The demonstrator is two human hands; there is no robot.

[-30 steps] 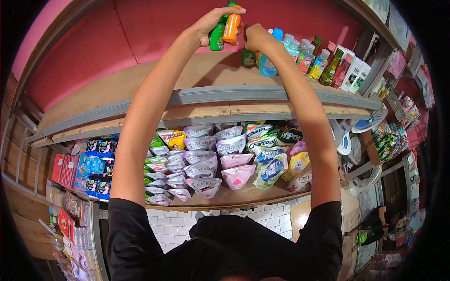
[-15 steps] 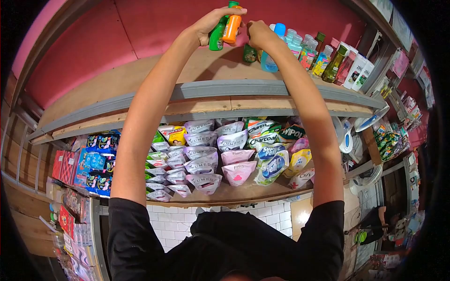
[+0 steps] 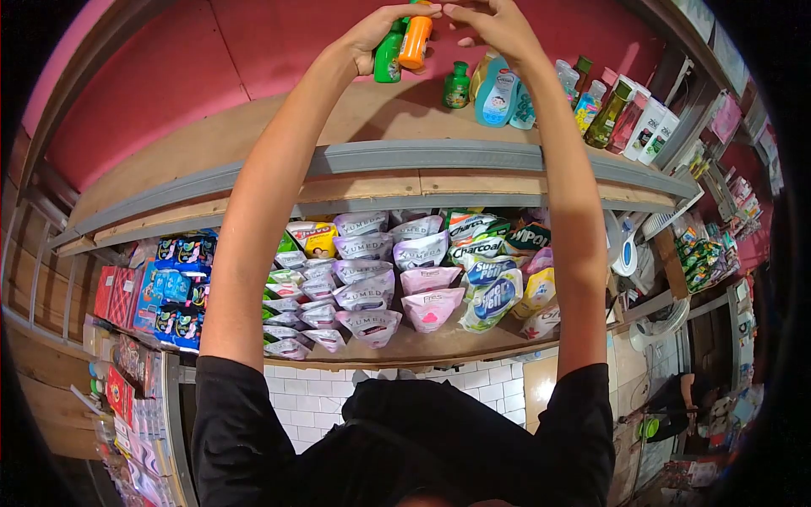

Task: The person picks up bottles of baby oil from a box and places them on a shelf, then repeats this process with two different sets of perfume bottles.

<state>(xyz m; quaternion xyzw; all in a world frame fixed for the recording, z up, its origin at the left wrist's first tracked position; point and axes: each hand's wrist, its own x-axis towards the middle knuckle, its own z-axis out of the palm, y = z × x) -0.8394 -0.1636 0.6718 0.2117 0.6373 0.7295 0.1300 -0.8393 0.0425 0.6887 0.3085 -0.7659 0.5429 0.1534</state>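
Note:
Above the upper shelf, my left hand (image 3: pixel 372 35) is wrapped around two small bottles, a green bottle (image 3: pixel 389 57) and an orange bottle (image 3: pixel 415 42). Both tilt slightly, and their tops lie partly behind my fingers at the image's upper edge. My right hand (image 3: pixel 497 27) is empty, its fingers apart and pointing left, with fingertips right by the left hand's at the orange bottle's top. Below it, a small green bottle (image 3: pixel 456 88) stands upright on the shelf board (image 3: pixel 338 118), beside a larger light-blue bottle (image 3: pixel 497 95).
More bottles (image 3: pixel 610 114) line the shelf's right end. A grey metal edge (image 3: pixel 405 157) runs along the shelf front. On the level below stand rows of refill pouches (image 3: pixel 367 296) and blue packs (image 3: pixel 177 287). A person (image 3: pixel 676 406) is far off at lower right.
My right hand has lifted away from the small green bottle on the shelf and spread its fingers, uncovering that bottle. My left hand still holds its two bottles, slightly higher.

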